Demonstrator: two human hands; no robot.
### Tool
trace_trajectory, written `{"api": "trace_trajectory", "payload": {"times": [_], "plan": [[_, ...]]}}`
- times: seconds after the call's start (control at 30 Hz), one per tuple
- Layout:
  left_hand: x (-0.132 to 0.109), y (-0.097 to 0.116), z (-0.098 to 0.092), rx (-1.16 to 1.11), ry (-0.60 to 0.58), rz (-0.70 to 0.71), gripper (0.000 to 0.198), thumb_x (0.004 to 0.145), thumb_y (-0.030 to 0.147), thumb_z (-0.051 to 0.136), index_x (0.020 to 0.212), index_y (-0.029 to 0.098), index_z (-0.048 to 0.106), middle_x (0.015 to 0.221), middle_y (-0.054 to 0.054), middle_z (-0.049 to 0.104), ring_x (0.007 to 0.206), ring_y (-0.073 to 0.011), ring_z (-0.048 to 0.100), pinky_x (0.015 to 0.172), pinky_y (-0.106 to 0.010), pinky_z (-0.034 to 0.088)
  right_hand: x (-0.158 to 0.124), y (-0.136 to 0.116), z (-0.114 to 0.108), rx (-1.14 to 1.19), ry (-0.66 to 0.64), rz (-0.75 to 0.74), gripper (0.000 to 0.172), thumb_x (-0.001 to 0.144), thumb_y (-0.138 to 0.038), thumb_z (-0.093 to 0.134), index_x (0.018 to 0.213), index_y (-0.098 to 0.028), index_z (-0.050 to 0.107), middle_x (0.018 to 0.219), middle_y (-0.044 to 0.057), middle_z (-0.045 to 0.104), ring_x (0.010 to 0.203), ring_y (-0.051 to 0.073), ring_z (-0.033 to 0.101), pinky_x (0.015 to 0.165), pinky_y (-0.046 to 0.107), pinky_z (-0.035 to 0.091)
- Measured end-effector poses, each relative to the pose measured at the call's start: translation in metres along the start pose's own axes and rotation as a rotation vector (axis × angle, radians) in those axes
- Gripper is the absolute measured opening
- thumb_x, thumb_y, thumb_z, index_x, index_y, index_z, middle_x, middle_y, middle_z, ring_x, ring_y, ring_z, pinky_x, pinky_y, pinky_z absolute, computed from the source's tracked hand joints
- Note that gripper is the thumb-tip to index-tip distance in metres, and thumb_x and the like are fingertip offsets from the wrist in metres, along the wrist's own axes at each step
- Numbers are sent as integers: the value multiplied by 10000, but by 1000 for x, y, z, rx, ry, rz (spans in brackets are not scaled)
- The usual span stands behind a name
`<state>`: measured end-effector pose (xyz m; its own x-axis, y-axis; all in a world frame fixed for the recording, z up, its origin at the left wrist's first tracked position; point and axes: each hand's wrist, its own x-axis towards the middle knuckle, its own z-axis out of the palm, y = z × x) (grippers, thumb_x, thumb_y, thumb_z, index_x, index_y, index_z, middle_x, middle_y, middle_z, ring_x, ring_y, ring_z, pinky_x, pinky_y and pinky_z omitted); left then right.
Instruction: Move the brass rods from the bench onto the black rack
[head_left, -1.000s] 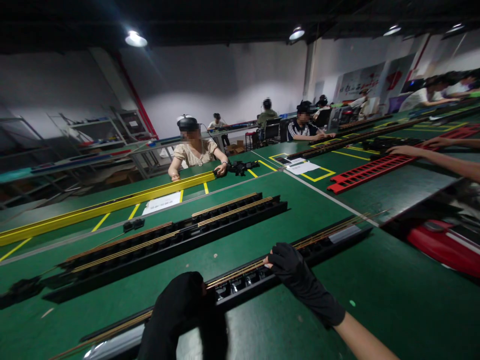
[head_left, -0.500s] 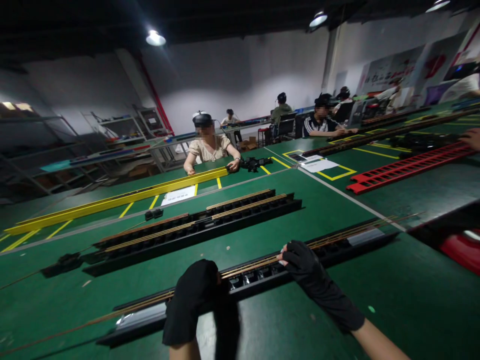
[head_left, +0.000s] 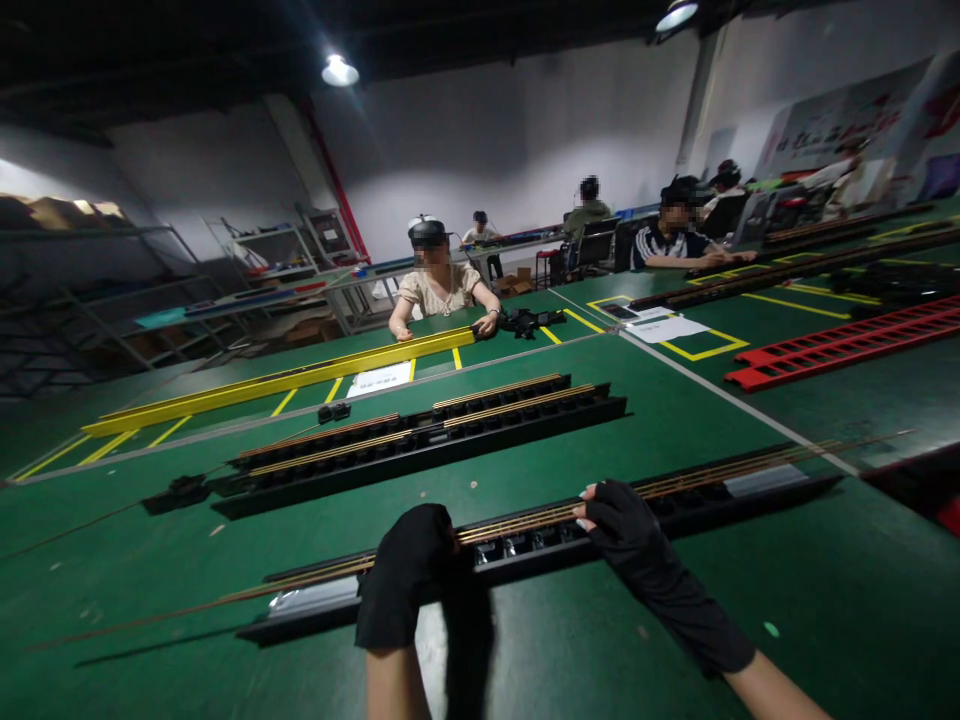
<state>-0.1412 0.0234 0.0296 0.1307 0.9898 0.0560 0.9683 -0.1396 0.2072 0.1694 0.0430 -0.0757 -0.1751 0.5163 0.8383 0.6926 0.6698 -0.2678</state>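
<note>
A long black channel (head_left: 540, 565) lies slantwise on the green table in front of me, with small black compartments inside. Several thin brass-coloured rods (head_left: 517, 520) run along it and stick out past both ends. My left hand (head_left: 411, 565), in a black fingerless glove, is closed at the rods left of the middle; its fingertips are mostly hidden. Farther right, my gloved right hand (head_left: 630, 530) pinches the rods between thumb and fingers. Greyish strips (head_left: 315, 597) sit inside the channel near its ends.
Beyond it lies a second black channel (head_left: 435, 450) with rods. A person (head_left: 442, 285) sits across the table behind a yellow beam (head_left: 285, 380). Red ladder-like rails (head_left: 840, 345) and paper sheets (head_left: 667, 328) are at the right. Other people sit farther back.
The view has turned a little to the left, so everything sits farther right in it. Both hands stay at the same places along the rods.
</note>
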Motion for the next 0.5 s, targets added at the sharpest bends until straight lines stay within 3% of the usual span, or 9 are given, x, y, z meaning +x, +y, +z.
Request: {"api": "trace_trajectory", "payload": {"times": [0.1, 0.27, 0.4, 0.5], "plan": [[0, 0, -2, 69, -63, 38, 45, 780, 203, 589, 754, 201, 625, 818, -49, 680, 792, -203, 610, 717, -297, 435, -4, 4, 2, 10, -19, 9, 134, 882, -156, 617, 929, -237, 713, 1012, 71, 695, 977, 218, 654, 868, 405, 571], [9, 9, -7, 108, -32, 55, 101, 853, 245, 609, 825, 166, 665, 879, -84, 697, 864, -222, 635, 781, -303, 447, -6, 7, 2, 36, 4, -9, 119, 882, -172, 628, 920, -240, 718, 990, 64, 709, 952, 209, 670, 839, 387, 579], [27, 31, -2, 88, 49, 5, 222, 965, 274, 483, 946, 152, 667, 968, -110, 702, 930, -222, 639, 826, -317, 451, -5, 7, 2, 34, 12, -13, 77, 892, -223, 638, 891, -238, 713, 983, 66, 716, 918, 203, 682, 806, 368, 586], [42, 55, 13, 44, 92, 27, 295, 1003, 343, 427, 952, 170, 660, 964, -88, 703, 938, -203, 635, 856, -315, 448, -4, 8, 1, 33, 8, -39, 85, 899, -245, 632, 882, -240, 715, 956, 61, 719, 895, 198, 684, 788, 356, 586]]}}
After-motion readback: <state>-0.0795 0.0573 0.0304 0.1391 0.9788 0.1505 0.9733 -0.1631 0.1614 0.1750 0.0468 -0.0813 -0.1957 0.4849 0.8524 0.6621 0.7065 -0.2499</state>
